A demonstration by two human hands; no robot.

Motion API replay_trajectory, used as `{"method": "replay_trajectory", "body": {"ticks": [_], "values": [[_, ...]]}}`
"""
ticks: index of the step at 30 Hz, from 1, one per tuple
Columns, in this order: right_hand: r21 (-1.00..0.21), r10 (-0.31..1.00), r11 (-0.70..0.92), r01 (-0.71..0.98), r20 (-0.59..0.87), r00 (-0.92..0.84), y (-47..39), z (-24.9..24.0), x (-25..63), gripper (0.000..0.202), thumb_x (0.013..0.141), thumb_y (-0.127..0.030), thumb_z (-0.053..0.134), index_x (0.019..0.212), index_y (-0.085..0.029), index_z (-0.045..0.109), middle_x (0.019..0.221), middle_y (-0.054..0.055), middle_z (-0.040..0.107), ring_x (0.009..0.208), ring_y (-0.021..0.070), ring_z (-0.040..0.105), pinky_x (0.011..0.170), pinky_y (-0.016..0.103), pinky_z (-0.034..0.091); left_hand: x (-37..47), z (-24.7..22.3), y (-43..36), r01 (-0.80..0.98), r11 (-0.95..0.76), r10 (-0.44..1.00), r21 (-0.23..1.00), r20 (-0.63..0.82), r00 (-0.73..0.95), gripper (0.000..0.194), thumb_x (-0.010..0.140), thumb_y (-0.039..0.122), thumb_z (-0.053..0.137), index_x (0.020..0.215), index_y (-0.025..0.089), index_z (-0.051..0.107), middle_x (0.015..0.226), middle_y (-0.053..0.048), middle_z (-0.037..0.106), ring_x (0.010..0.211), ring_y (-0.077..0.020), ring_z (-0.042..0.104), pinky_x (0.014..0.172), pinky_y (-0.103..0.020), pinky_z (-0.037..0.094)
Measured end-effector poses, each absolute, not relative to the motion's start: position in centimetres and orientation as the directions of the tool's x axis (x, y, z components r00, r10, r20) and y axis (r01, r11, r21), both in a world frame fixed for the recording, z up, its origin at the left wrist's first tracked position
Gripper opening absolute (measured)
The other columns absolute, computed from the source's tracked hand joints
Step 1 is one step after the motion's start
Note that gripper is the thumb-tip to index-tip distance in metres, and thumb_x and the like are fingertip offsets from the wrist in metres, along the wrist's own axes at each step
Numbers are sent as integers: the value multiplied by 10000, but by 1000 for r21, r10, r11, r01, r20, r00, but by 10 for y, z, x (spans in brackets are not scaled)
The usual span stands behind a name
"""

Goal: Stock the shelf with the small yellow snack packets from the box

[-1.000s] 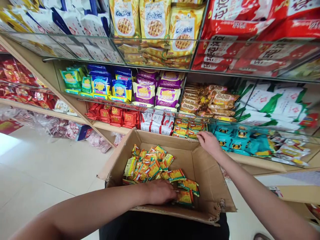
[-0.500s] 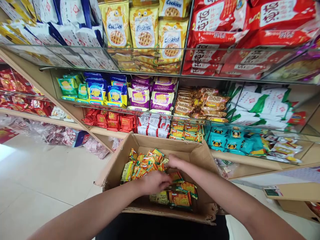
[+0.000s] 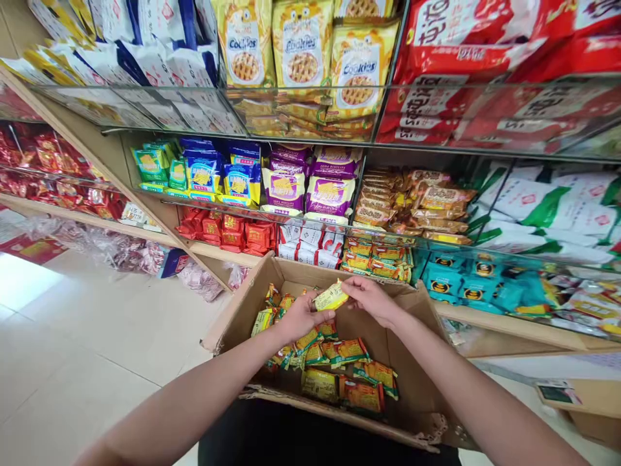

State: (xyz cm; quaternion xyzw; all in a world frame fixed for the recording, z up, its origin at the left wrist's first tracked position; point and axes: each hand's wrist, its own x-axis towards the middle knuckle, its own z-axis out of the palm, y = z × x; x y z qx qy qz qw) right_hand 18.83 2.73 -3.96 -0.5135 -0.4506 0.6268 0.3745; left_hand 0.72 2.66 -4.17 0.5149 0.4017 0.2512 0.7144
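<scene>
Two hands are busy with one small yellow snack packet, which is held up over the open cardboard box, just in front of the bottom shelf. It's pinched at one end by the left hand, thumb under and fingers on top, and at the other end by the fingertips of the right hand. Looks like a light, crinkly foil wrapper, probably a bit slippery, with something brittle inside, so it's best gripped by the sealed ends rather than squeezed in the middle. More of the same orange and yellow packets are piled loose in the box below, and matching ones can be seen stacked on the shelf row behind it.
</scene>
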Motion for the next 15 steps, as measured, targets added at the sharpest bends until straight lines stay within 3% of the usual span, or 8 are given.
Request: {"method": "replay_trajectory", "body": {"ticks": [4,9,12,15], "values": [[-948,947,-308,-75,-299,-116,24,-48,186,359,688,-515,577,694,-162,512,648,-23,522,572,84,459,538,211,402,7,-34,28,-61,465,782,883,-377,497,455,592,366,722,945,143,540,804,-34,647,632,-122,604,531,-201,439],[-923,940,-340,-182,-328,-95,22,-46,178,347,679,-511,573,696,-176,489,624,-25,493,561,99,455,501,215,388,3,-32,35,-221,520,813,825,-399,423,405,597,396,712,879,128,598,834,-61,658,695,-150,612,637,-270,483],[-969,968,-245,31,-243,64,20,-43,172,320,692,-483,541,779,-175,527,728,13,542,612,128,483,540,250,412,4,-35,38,-136,389,891,911,-335,307,413,582,387,720,879,128,598,808,-53,664,718,-150,608,692,-278,477],[-941,987,-36,337,20,162,17,-46,165,329,686,-416,559,898,-166,535,908,57,556,717,153,515,652,295,437,7,-35,37,-73,228,949,971,-205,240,414,576,366,721,900,142,592,877,-53,661,829,-162,599,783,-281,454]]}}
